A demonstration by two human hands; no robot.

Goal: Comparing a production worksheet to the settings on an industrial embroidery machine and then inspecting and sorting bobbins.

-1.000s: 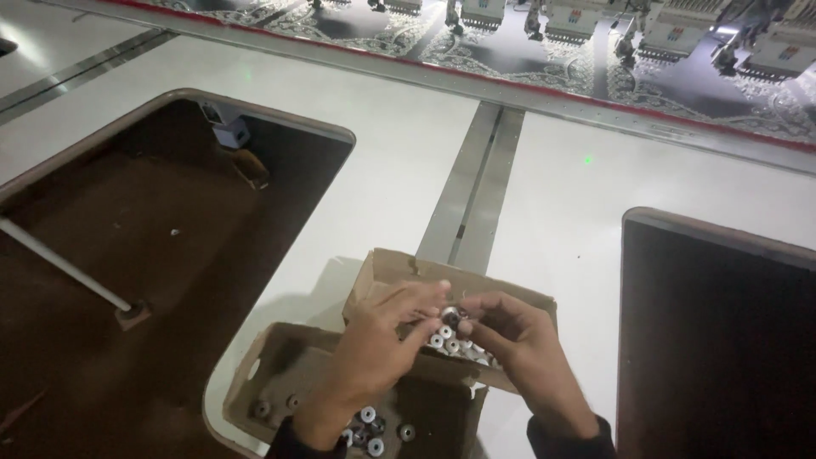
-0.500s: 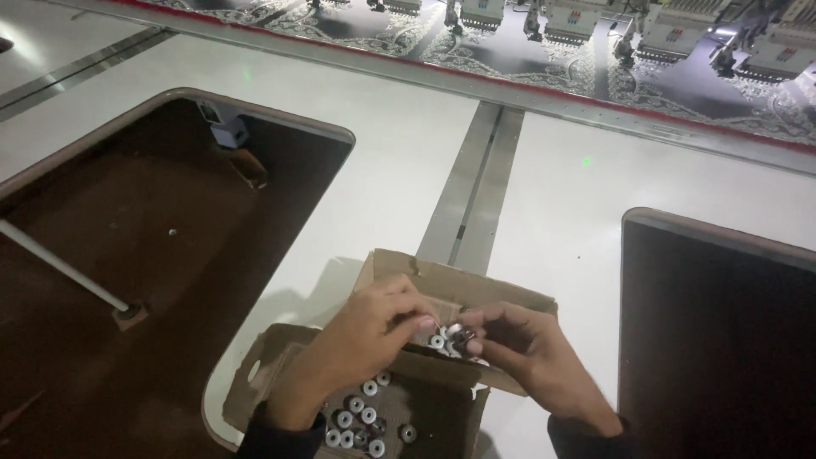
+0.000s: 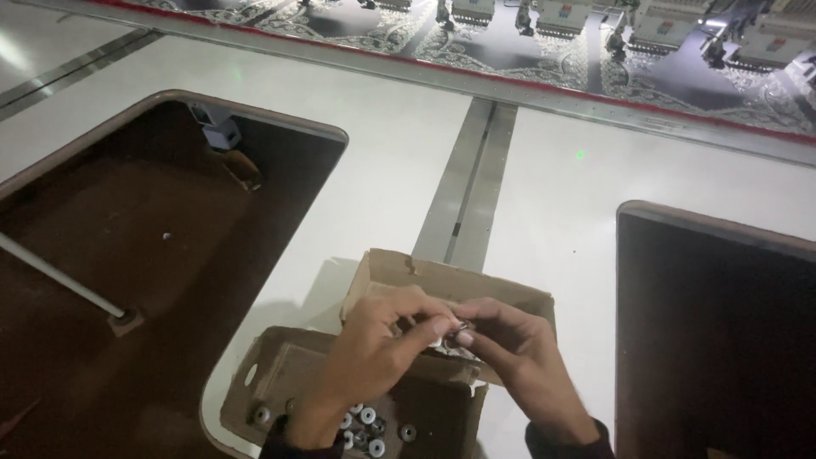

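Cardboard box (image 3: pixel 399 272) sits open at the near edge of the white table (image 3: pixel 382 161), right by the rounded corner of a dark cutout (image 3: pixel 127 255). Both hands meet just above it: left hand (image 3: pixel 374 344) and right hand (image 3: pixel 514 353) have their fingers pinched narrow on one small shiny metal part (image 3: pixel 459 326), held between the fingertips. Can't tell what the part is exactly. More small round silver-white bobbins (image 3: pixel 367 416) lie loose in the box's near compartment, under the left wrist.
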